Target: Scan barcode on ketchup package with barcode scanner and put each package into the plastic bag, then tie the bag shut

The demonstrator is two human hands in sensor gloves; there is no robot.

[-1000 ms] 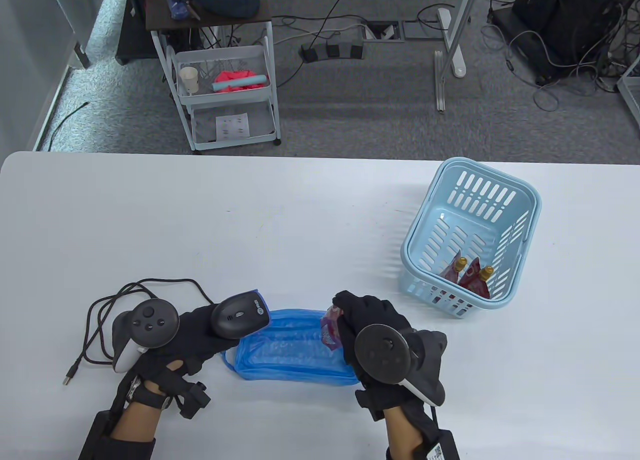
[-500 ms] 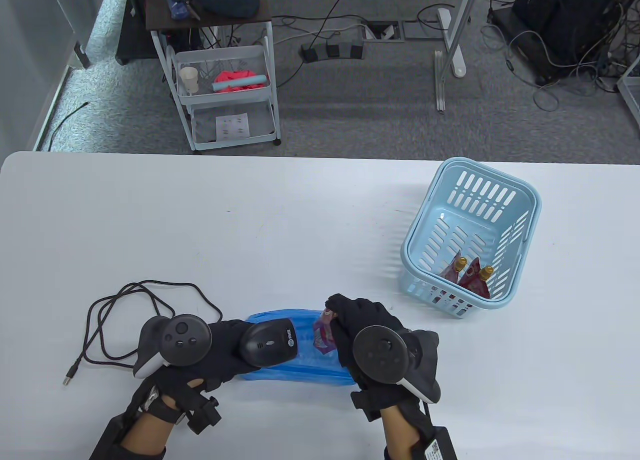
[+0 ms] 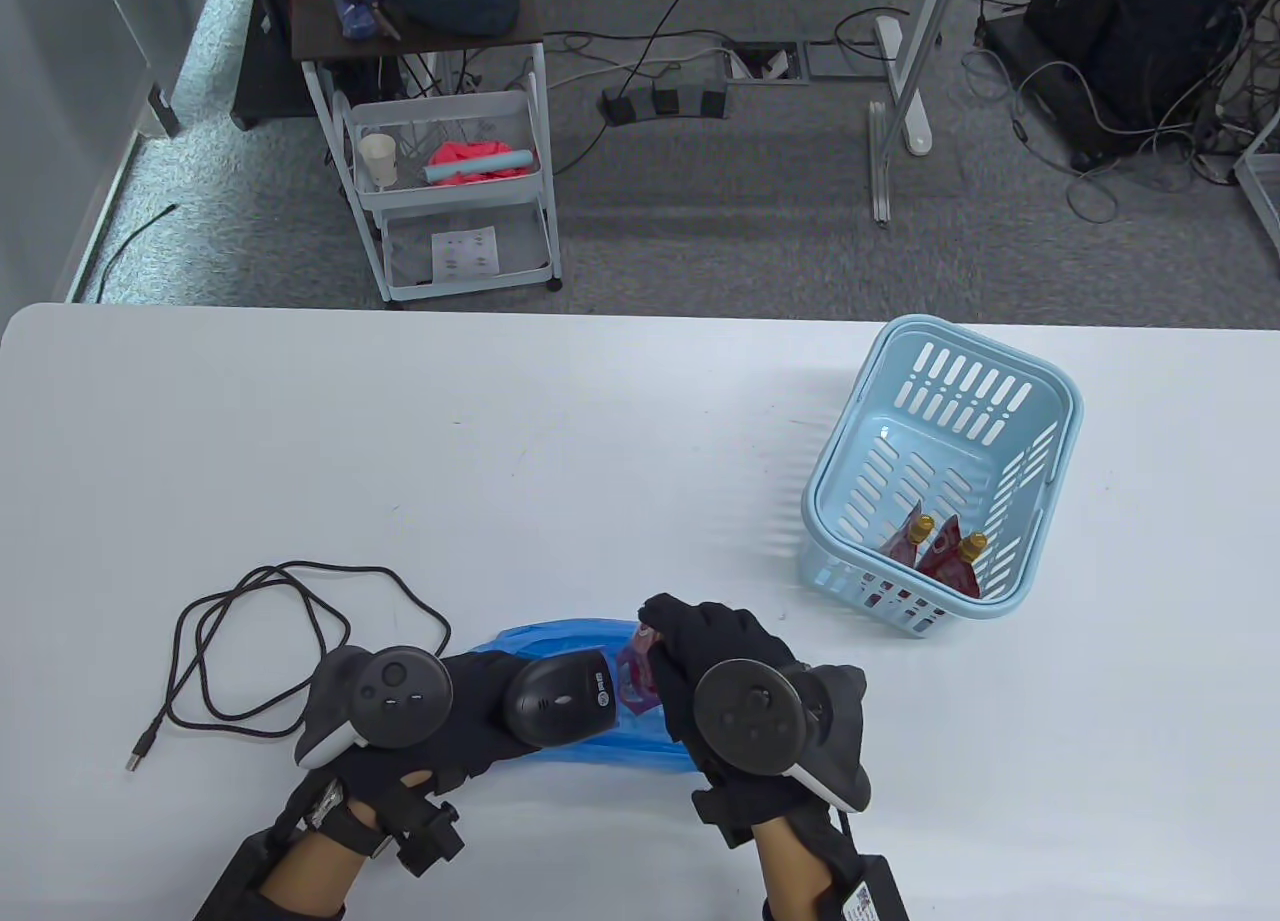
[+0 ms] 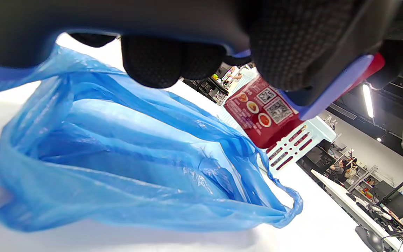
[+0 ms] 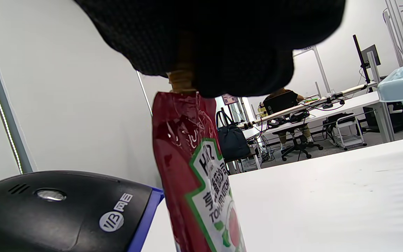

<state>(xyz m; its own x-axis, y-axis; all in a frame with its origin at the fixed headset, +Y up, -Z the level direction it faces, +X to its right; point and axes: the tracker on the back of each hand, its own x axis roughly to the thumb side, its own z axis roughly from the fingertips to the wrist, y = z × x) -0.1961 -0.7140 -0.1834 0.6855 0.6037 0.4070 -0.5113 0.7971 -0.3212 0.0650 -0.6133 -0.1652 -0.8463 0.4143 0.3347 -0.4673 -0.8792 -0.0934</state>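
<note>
My left hand grips the black barcode scanner, whose head points right at a red ketchup package. My right hand pinches that package by its gold cap, and the pouch hangs down beside the scanner. In the left wrist view the package's back with its printed codes faces the scanner's blue-edged head. A blue plastic bag lies flat on the table under both hands, its mouth slack.
A light blue basket at the right holds two more ketchup packages. The scanner's black cable loops on the table at the left. A white cart stands on the floor beyond the table's far edge.
My left hand has carried the scanner to the right, over the bag, until its head is close to the package. My right hand has shifted slightly left and toward me with the package.
</note>
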